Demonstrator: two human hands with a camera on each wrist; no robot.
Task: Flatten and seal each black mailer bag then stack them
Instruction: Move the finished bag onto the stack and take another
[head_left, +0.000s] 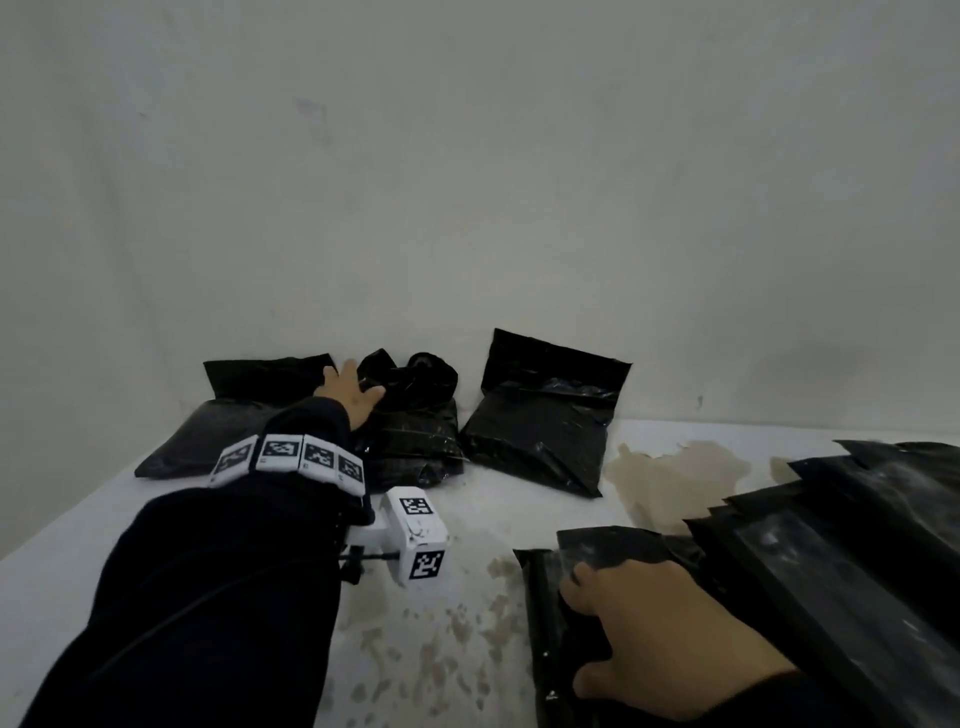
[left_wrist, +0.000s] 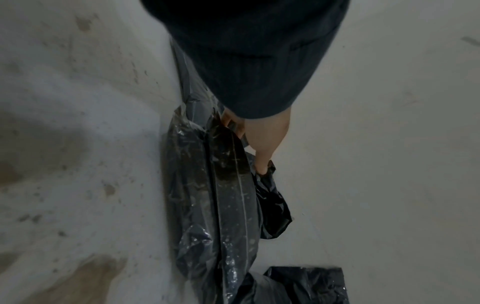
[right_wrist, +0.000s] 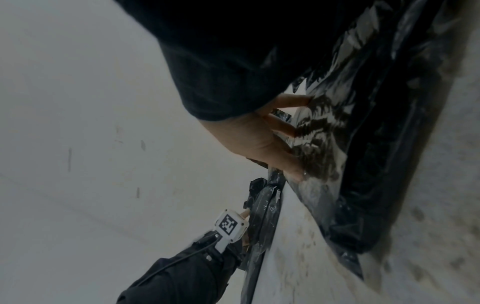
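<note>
- Black crumpled mailer bag (head_left: 415, 410) lies mid-row at the wall; left hand (head_left: 353, 397) reaches its bunched top, fingers hidden, grip unclear
- right hand (head_left: 670, 639) presses flat on the stack (head_left: 831, 561), cut off by the frame; stained table (head_left: 441, 649) open between

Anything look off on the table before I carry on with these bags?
Yes. The middle bag against the wall has a scrunched, twisted top, unlike its flatter neighbours; the left hand is on it. Brownish stains mark the white table near the flat stack.
</note>
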